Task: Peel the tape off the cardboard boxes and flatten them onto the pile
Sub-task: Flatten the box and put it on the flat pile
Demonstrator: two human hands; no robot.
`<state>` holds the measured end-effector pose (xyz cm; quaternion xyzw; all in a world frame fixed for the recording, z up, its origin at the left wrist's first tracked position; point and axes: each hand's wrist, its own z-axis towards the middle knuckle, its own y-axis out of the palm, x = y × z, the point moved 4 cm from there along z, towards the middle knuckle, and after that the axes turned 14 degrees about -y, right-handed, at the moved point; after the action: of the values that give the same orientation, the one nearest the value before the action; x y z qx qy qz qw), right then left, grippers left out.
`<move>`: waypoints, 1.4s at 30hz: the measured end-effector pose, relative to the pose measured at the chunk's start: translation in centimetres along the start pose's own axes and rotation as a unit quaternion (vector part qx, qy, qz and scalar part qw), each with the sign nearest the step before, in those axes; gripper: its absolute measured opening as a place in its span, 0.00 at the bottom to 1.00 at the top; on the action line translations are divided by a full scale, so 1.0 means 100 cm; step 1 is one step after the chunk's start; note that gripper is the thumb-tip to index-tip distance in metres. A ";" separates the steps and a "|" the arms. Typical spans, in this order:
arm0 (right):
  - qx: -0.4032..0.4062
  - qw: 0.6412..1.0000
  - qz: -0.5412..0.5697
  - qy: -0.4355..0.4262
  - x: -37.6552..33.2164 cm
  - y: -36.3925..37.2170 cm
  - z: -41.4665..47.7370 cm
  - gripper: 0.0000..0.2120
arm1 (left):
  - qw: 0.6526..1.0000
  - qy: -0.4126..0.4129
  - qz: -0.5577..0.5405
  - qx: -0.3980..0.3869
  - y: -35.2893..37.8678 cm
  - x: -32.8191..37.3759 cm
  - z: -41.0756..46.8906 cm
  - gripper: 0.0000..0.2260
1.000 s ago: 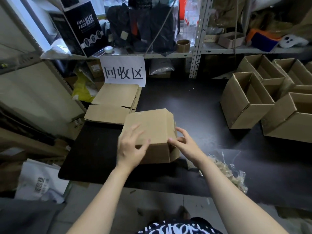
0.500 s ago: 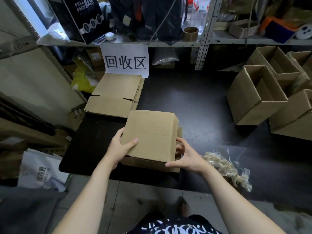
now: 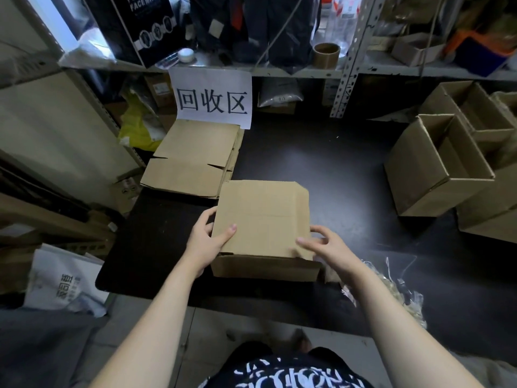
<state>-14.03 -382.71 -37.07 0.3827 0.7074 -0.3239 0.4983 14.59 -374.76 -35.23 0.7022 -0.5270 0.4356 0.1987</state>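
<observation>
A brown cardboard box point(image 3: 263, 217), nearly flattened, lies on the black table point(image 3: 321, 163) right in front of me. My left hand point(image 3: 205, 242) grips its left edge, thumb on top and fingers underneath. My right hand point(image 3: 328, 247) holds the box's near right corner, thumb on the top panel and fingers curled at the side. The pile of flattened boxes point(image 3: 193, 161) lies at the table's far left, under a white paper sign point(image 3: 211, 99).
Several open upright boxes point(image 3: 439, 169) stand at the right of the table. A heap of crumpled peeled tape point(image 3: 391, 292) lies near the front edge to the right. Metal shelving point(image 3: 349, 60) with a tape roll point(image 3: 326, 54) runs along the back. Bags and cardboard crowd the floor at left.
The box has been pressed from a part-standing shape to nearly flat. Both hands shifted from its top face to its left edge and right corner. The camera tilted further down.
</observation>
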 end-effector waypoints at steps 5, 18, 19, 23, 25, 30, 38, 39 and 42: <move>0.042 0.978 0.197 0.050 0.003 0.000 0.032 0.37 | 0.999 0.005 0.004 -0.041 -0.004 -0.001 0.007 0.27; 0.089 0.992 0.078 -0.047 -0.010 0.016 0.051 0.41 | 1.000 0.013 0.009 -0.026 -0.002 0.013 0.024 0.26; 0.084 0.992 0.071 -0.054 -0.012 0.015 0.052 0.41 | 0.999 0.016 0.009 -0.027 -0.002 0.015 0.025 0.26; 0.084 0.991 0.084 -0.058 -0.012 0.003 0.059 0.44 | 0.997 0.011 0.002 -0.079 -0.003 0.013 0.023 0.35; 0.084 0.992 0.080 -0.056 -0.011 -0.002 0.061 0.41 | 0.993 0.008 0.045 -0.111 -0.003 0.006 0.022 0.44; 0.040 0.996 0.030 -0.067 -0.011 0.003 0.055 0.35 | 0.995 -0.009 0.075 -0.058 -0.004 -0.003 0.032 0.49; 0.133 0.959 -0.250 -0.004 0.016 -0.003 0.043 0.49 | 0.953 -0.022 0.257 0.156 0.002 -0.019 0.041 0.44; 0.129 0.960 -0.249 0.009 0.017 -0.002 0.043 0.47 | 0.953 -0.025 0.260 0.156 0.006 -0.018 0.038 0.41; 0.113 0.966 -0.232 0.020 0.019 0.003 0.040 0.38 | 0.959 -0.044 0.247 0.134 0.015 -0.023 0.035 0.25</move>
<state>-12.28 -385.53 -40.06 0.2687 0.7451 -0.5008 0.3490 14.45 -376.65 -39.27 0.5893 -0.6287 0.5063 -0.0348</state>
